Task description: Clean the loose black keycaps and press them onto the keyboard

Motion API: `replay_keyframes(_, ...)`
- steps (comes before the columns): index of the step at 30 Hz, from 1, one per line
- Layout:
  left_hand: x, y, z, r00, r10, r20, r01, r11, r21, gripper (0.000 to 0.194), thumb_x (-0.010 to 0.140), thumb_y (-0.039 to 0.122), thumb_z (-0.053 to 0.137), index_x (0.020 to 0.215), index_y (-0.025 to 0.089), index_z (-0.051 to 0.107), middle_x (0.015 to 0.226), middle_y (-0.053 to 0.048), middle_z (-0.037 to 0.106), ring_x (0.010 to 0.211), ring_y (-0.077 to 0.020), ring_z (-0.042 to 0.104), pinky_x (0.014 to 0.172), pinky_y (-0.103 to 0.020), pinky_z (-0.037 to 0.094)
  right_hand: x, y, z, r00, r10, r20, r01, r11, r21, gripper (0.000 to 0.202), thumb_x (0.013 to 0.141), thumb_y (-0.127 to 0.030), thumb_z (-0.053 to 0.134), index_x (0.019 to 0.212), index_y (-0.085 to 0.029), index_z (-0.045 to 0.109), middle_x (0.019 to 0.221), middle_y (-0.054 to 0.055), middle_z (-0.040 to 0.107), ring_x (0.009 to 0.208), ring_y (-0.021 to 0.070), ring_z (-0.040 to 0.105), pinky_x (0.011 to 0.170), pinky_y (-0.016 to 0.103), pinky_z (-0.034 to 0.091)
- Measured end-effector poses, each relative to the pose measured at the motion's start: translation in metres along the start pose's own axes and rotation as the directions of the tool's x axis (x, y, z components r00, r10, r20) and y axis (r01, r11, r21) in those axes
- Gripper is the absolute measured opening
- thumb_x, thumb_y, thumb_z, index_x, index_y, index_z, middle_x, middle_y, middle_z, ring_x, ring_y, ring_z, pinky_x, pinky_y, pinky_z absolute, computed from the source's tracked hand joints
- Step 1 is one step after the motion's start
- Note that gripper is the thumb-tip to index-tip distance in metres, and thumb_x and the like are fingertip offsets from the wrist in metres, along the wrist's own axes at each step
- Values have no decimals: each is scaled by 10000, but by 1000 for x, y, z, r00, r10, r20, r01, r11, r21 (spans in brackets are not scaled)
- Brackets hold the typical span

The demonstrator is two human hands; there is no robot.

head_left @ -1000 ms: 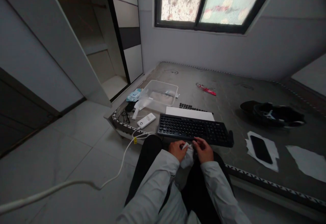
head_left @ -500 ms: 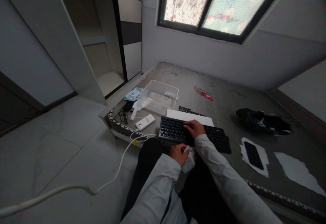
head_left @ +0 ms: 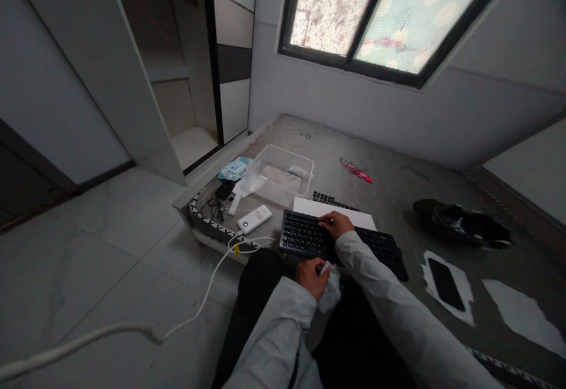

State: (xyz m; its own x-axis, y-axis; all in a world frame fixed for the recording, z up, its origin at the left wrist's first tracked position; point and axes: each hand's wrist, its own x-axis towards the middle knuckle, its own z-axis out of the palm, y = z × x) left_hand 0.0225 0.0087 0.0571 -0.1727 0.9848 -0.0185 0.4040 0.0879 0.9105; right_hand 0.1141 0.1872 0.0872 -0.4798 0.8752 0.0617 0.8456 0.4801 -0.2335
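A black keyboard (head_left: 305, 234) lies along the front edge of the grey-covered surface, partly hidden by my right arm. My right hand (head_left: 336, 224) is over its middle, fingers bent together at the keys. Whatever those fingers pinch, if anything, is too small to make out. Below the keyboard's front edge, my left hand (head_left: 312, 277) is closed on a crumpled white tissue (head_left: 329, 294), which hangs over my lap. Behind the keyboard lies a flat white board or box (head_left: 309, 206), and past it sit several small black keycaps (head_left: 325, 198) in rows.
Left of the keyboard are a white power bank (head_left: 255, 219) with a cable, a clear plastic bin (head_left: 283, 180) and a blue packet (head_left: 234, 168). A red item (head_left: 357, 171) lies farther back. To the right are a phone (head_left: 446, 284) on paper and a black shoe-like object (head_left: 469, 224).
The view has tilted up slightly, so the scene sits lower in the frame. My right hand has shifted only a little at the keys; the left still grips the tissue.
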Motion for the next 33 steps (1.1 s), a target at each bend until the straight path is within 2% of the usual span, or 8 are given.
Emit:
replay_keyframes(5, 1, 0, 1, 1000, -18, -3, 18, 1000, -21, 267, 731, 380, 477, 842, 213, 654, 757, -15, 678, 640, -127, 582, 562, -214, 385, 5, -6, -11, 996, 13, 84, -4, 995, -96, 208, 669, -371, 617, 851, -278, 656, 778, -6, 597, 733, 130, 541, 635, 218, 368)
replay_keyframes(9, 1, 1, 2, 1000, -23, -5, 23, 999, -37, 240, 724, 342, 487, 840, 216, 655, 757, -12, 679, 646, -124, 586, 583, -214, 395, 8, -11, -16, 991, 18, 130, 3, 988, -155, 203, 673, -369, 614, 858, -294, 653, 803, -3, 600, 762, 136, 543, 640, 221, 359)
replay_keyframes(16, 0, 3, 1, 1000, -21, -17, 21, 999, -26, 220, 719, 335, 496, 817, 222, 658, 730, -6, 675, 628, -122, 585, 551, -208, 384, 10, -18, -23, 986, -1, 166, 44, 965, -257, 197, 684, -366, 606, 866, -305, 648, 866, 1, 607, 809, 153, 548, 653, 239, 348)
replay_keyframes(25, 1, 1, 3, 1000, 2, -6, -3, 999, -39, 214, 733, 318, 487, 820, 210, 650, 742, -7, 675, 610, -111, 576, 565, -201, 391, 9, -19, -23, 983, 14, 185, 36, 963, -266, 205, 698, -389, 584, 878, -309, 642, 882, -1, 612, 825, 155, 553, 675, 244, 355)
replay_keyframes(33, 1, 2, 2, 1000, -10, -2, 10, 999, -37, 234, 738, 329, 481, 834, 205, 654, 758, -19, 678, 631, -120, 581, 574, -208, 398, 14, -34, -32, 971, 16, 238, 79, 919, -386, 194, 687, -345, 596, 865, -280, 641, 964, 27, 615, 904, 198, 549, 720, 281, 351)
